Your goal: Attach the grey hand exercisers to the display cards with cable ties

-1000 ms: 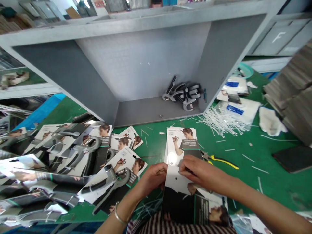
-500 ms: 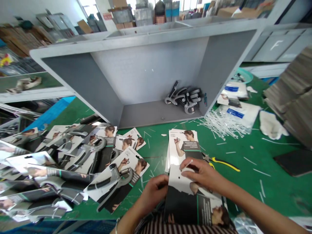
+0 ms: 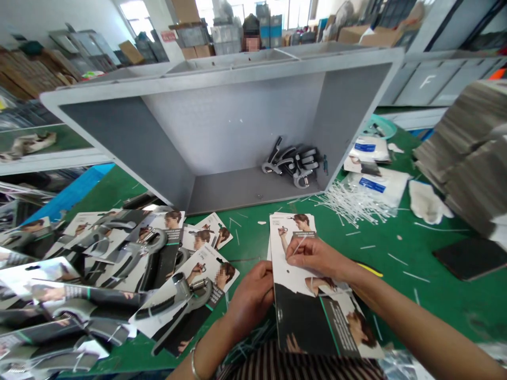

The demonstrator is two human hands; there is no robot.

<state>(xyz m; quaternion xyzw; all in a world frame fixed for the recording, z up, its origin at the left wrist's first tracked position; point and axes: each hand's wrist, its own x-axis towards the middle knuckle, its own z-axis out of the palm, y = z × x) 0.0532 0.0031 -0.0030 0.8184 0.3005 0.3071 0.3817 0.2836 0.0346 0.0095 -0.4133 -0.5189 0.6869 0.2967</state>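
A printed backing card (image 3: 299, 316) with a black lower part and a small punched hole lies tilted in front of my body. My left hand (image 3: 253, 290) is closed at its left edge, the fingertips hidden behind the card. Over the card's upper part, my right hand (image 3: 317, 257) pinches a thin white cable tie (image 3: 301, 246) between thumb and fingers. More cards (image 3: 277, 224) are stacked just beyond. To the left, a grey and black hand grip strengthener (image 3: 186, 303) is fastened to its card, beside a heap of similar carded grips (image 3: 99, 301).
A grey crate (image 3: 222, 198) lies on its side ahead, with several loose hand grips (image 3: 295, 163) inside. Right of it are a pile of cable ties (image 3: 352, 203), plastic bags (image 3: 386, 187), a white glove (image 3: 428, 203), a dark flat object (image 3: 469, 258) and yellow-handled pliers (image 3: 370, 269), partly hidden.
My right hand has moved up and slightly left with the cable tie, now covering part of the stacked cards. My left hand has risen a little along the card's edge. The view has shifted slightly.
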